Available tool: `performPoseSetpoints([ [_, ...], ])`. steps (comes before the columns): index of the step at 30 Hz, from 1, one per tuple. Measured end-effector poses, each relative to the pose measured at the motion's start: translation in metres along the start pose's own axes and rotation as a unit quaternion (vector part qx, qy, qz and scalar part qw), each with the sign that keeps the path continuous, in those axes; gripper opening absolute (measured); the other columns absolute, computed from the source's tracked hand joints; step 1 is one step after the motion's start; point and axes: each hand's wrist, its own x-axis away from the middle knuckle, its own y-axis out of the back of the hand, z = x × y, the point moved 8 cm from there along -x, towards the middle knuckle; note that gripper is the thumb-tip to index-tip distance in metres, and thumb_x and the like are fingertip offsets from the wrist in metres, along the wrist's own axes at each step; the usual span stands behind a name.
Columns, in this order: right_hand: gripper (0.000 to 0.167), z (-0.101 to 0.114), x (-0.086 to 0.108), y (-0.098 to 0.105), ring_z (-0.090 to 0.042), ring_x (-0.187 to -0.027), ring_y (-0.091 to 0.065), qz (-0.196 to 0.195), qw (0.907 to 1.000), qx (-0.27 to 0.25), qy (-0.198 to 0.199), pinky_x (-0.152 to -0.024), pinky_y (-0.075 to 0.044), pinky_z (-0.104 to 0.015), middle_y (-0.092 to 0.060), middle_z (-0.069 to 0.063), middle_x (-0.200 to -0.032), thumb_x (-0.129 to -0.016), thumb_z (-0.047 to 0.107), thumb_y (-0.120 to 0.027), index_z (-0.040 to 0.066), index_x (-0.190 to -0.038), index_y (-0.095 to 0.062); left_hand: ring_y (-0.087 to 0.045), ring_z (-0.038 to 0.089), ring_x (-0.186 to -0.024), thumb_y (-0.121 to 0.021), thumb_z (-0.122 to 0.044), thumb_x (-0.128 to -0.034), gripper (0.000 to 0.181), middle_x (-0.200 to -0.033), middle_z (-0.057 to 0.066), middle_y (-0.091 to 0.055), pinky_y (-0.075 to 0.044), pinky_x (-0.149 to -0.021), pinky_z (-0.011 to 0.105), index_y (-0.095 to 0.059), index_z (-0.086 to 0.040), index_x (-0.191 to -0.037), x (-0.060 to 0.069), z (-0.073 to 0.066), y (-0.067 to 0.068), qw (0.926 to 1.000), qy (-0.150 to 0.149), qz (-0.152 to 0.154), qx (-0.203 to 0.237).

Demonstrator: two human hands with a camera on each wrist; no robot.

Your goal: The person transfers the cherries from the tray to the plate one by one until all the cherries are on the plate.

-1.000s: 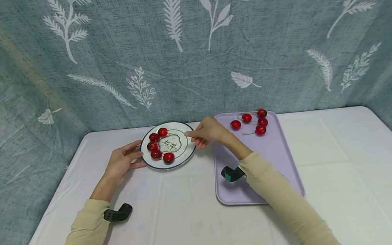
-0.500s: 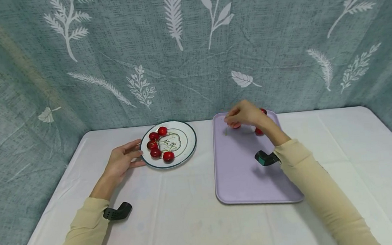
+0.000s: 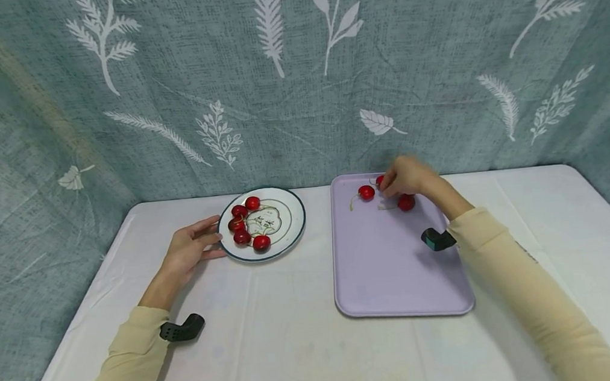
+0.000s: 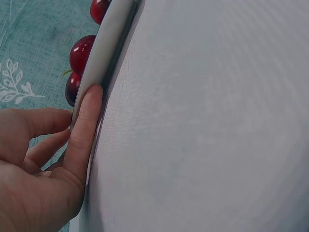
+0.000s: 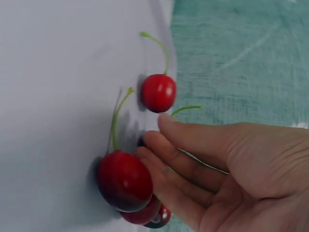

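At the left, my left hand [image 3: 186, 252] rests on the rim of a white plate [image 3: 293, 231] with a dark blue edge. Its extended fingers touch the rim in the left wrist view. Several red cherries [image 3: 262, 243] with stems lie on the plate's left half. My right hand [image 3: 409, 176] is over the far end of a lilac tray [image 3: 388, 268], among more cherries. In the right wrist view its thumb and fingers [image 5: 193, 140] are apart beside a red cherry [image 5: 158, 93]. A larger dark red cherry [image 5: 124, 181] lies below the fingertips. The hand partly hides other cherries.
A white cloth [image 3: 298, 360] covers the table. Behind it hangs a grey-green curtain [image 3: 299, 124] with white leaf prints, close to the far edges of plate and tray. Each wrist wears a black camera [image 3: 183, 328].
My right hand has moved right, from the plate's right rim to the cherries at the tray's far end. The left hand and the plate stay about where they were.
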Motion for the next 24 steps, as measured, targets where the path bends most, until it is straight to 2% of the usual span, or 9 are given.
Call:
performPoseSetpoints([
  [3,0.021,0.002,0.003,-0.005,-0.022,-0.087,-0.061,0.021,0.9985,0.051,0.003,-0.072,-0.056,-0.031,-0.072,-0.014,-0.101,-0.082,0.014,-0.077,0.0,-0.099,-0.077,-0.063,0.004,-0.086,-0.05,0.002,-0.0981,0.056,-0.148,0.024,-0.037,-0.061,-0.081,0.027,-0.034,-0.004,-0.152,0.0,0.001,0.0,1.0,0.004,-0.002,-0.001],
  [6,0.025,0.003,0.005,-0.01,-0.023,-0.09,-0.058,0.042,0.9967,0.069,0.002,-0.076,-0.056,-0.034,-0.07,-0.015,-0.105,-0.082,0.015,-0.078,0.0,-0.101,-0.076,-0.063,0.005,-0.087,-0.05,0.001,-0.0985,0.056,-0.148,0.023,-0.036,-0.061,-0.082,0.027,-0.034,-0.005,-0.152,-0.001,0.003,0.0,1.0,0.004,-0.003,-0.002],
  [11,0.018,0.005,0.01,-0.014,-0.019,-0.08,-0.057,0.056,0.9967,0.057,0.014,-0.068,-0.054,-0.028,-0.07,-0.011,-0.094,-0.082,0.011,-0.079,0.0,-0.096,-0.077,-0.063,0.005,-0.087,-0.05,0.001,-0.0985,0.056,-0.147,0.023,-0.037,-0.061,-0.082,0.027,-0.034,-0.005,-0.152,-0.001,0.003,0.001,1.0,0.004,-0.006,-0.001],
  [19,0.016,-0.001,0.016,-0.021,-0.015,-0.077,-0.055,0.088,0.9954,0.027,0.027,-0.065,-0.049,-0.023,-0.069,-0.005,-0.088,-0.082,0.008,-0.077,0.002,-0.097,-0.077,-0.063,0.004,-0.086,-0.049,0.001,-0.0986,0.056,-0.147,0.024,-0.037,-0.06,-0.082,0.026,-0.034,-0.005,-0.152,0.0,0.002,0.0,1.0,0.0,-0.004,-0.002],
  [22,0.015,-0.001,0.018,-0.019,-0.012,-0.073,-0.058,0.09,0.9949,0.005,0.046,-0.063,-0.051,-0.021,-0.072,-0.008,-0.087,-0.083,0.006,-0.076,-0.002,-0.096,-0.076,-0.063,0.004,-0.086,-0.049,0.001,-0.0986,0.056,-0.147,0.024,-0.037,-0.06,-0.082,0.026,-0.034,-0.005,-0.152,0.0,0.001,0.0,1.0,0.0,-0.005,-0.002],
  [24,0.017,-0.001,0.02,-0.017,-0.012,-0.075,-0.062,0.097,0.9937,-0.027,0.049,-0.066,-0.056,-0.023,-0.073,-0.012,-0.091,-0.085,0.003,-0.073,-0.007,-0.099,-0.074,-0.063,0.004,-0.086,-0.049,0.001,-0.0987,0.056,-0.147,0.024,-0.037,-0.06,-0.082,0.026,-0.034,-0.005,-0.152,0.0,0.001,0.0,1.0,-0.001,-0.004,-0.001],
])
